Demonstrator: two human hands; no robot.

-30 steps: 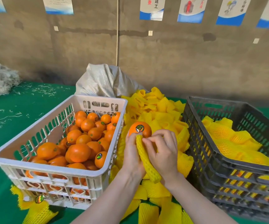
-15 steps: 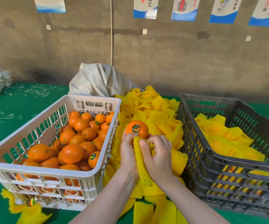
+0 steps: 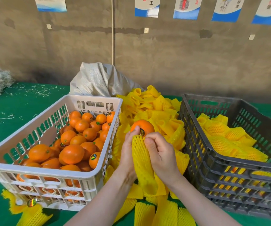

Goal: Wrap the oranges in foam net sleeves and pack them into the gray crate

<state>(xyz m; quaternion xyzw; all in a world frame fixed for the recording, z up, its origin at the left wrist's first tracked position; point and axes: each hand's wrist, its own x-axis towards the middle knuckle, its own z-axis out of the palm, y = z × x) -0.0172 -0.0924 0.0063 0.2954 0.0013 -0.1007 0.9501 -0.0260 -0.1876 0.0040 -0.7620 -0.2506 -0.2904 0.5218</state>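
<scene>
My left hand (image 3: 128,152) and my right hand (image 3: 160,154) hold a yellow foam net sleeve (image 3: 143,167) between them, fingers pinching its upper end. An orange (image 3: 143,126) with a sticker sits at the sleeve's mouth, my left thumb pressed on it. The sleeve hangs down flat between my wrists. The gray crate (image 3: 213,160) stands at the right and holds several wrapped oranges (image 3: 224,141). A white crate (image 3: 85,175) at the left is full of bare oranges (image 3: 72,152).
A heap of loose yellow sleeves (image 3: 156,108) lies between the two crates and spills toward me. A grey woven sack (image 3: 99,79) leans against the wall behind. A sleeve with a sticker (image 3: 32,211) lies by the white crate's front corner. The table has a green cloth (image 3: 9,111).
My hands have drawn closer around the sleeve's top, and my left thumb has come onto the orange. The orange sits lower at the sleeve's mouth, its sticker half covered.
</scene>
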